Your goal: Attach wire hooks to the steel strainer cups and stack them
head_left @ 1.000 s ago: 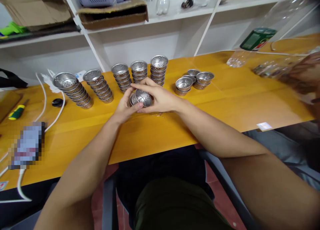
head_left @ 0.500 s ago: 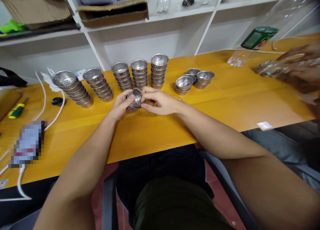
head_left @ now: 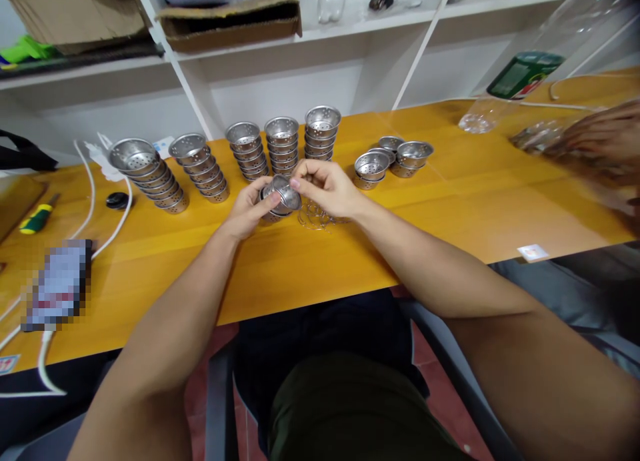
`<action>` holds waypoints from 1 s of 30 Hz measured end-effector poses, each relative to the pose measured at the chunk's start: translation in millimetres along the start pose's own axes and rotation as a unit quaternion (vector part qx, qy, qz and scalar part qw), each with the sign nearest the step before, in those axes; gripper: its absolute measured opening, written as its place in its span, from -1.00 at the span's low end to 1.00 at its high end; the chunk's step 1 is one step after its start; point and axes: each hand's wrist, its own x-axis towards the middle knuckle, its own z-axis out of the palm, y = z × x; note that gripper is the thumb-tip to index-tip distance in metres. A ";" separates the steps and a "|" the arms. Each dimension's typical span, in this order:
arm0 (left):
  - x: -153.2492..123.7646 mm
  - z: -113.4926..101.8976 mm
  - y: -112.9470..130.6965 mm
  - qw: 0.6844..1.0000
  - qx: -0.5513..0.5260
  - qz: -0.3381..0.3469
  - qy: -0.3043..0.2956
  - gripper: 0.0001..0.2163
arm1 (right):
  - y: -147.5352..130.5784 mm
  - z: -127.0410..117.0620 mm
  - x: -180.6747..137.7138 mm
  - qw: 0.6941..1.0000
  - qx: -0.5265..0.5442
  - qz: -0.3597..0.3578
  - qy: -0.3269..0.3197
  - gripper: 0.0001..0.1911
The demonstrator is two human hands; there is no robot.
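My left hand (head_left: 249, 211) grips a small perforated metal strainer cup (head_left: 278, 197) just above the yellow table (head_left: 450, 194). My right hand (head_left: 323, 186) is closed in a pinch at the cup's upper right rim; what it pinches is too thin to name. Under the right hand lie a few thin wire rings (head_left: 316, 217). Behind the hands stand several stacks of the same cups, from a leaning left stack (head_left: 147, 174) through the stacks (head_left: 283, 144) behind my hands. A small loose group of cups (head_left: 387, 157) sits to the right.
A screwdriver (head_left: 34, 219), a black cap (head_left: 117, 199), white cables (head_left: 107, 207) and a blurred packet (head_left: 57, 284) lie at the left. Another person's hand (head_left: 597, 141) holds clear plastic at the far right, near a bottle (head_left: 520, 81). White shelves (head_left: 310, 54) back the table.
My right hand drew back from covering the cup to a pinch at its rim and lifted slightly. The cup stayed in my left hand. The wire rings under the right hand came into view.
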 end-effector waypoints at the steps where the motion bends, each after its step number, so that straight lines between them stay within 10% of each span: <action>1: -0.5 0.1 -1.1 1.000 -0.007 -0.001 0.002 -0.25 | -2.8 -1.4 1.2 0.999 0.031 0.016 0.009 -0.28; 4: -0.1 0.1 -5.5 0.999 -0.026 -0.008 0.027 -0.24 | -12.8 -14.5 2.7 0.996 0.065 0.054 0.033 -0.23; 8: 4.3 -2.1 -9.8 0.996 -0.015 0.000 0.088 -0.25 | -18.9 -43.6 -0.4 0.983 -0.155 0.098 -0.025 -0.25; 15: 4.9 -4.9 -8.5 0.995 0.024 0.007 0.098 -0.24 | -13.5 -65.6 -8.3 0.820 -0.497 0.230 -0.166 -0.65; 19: 5.3 -5.9 -9.2 0.995 0.045 0.026 0.085 -0.19 | -5.5 -54.3 -13.3 0.868 -0.468 0.111 -0.121 -0.56; 24: 7.3 -9.9 -9.8 0.990 0.038 0.030 0.134 -0.27 | 34.1 -19.1 -22.6 0.884 -0.422 0.081 -0.185 0.04; 30: 7.2 -13.4 -9.8 0.990 0.039 0.031 0.134 -0.29 | 61.5 -8.3 -37.7 0.873 -0.447 0.096 -0.172 -0.08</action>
